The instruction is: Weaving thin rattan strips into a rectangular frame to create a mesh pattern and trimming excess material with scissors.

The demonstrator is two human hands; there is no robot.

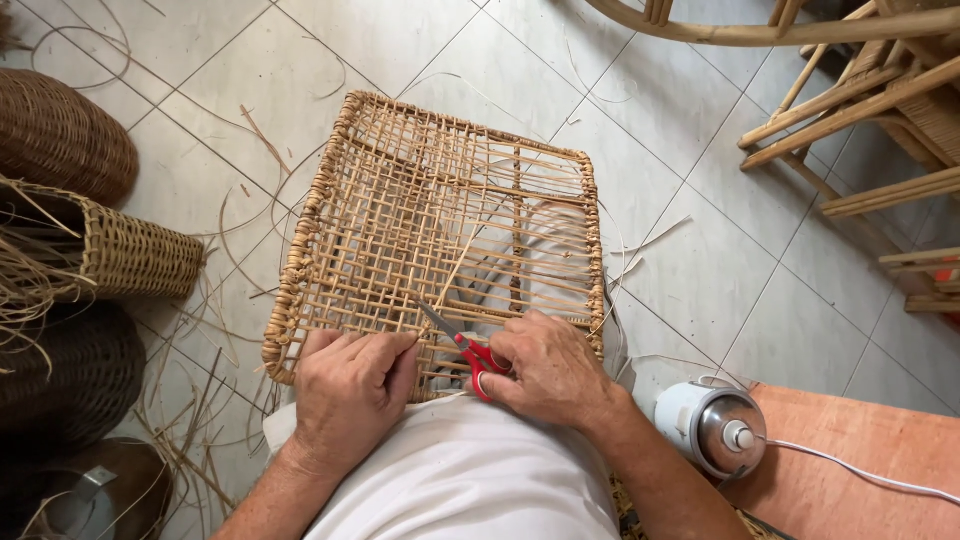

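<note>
Pale grey floor tiles are stretching out below me, their grout lines running on the diagonal, and daylight is falling evenly across them. Loose cane strands are lying scattered over the tiles to my left. Dark woven baskets are standing along that left edge, with a lighter woven basket lying on its side between them. Bamboo furniture frames are crowding the upper right corner. A reddish wooden board is sitting at my lower right, carrying a small white appliance whose white cord is trailing away.
</note>
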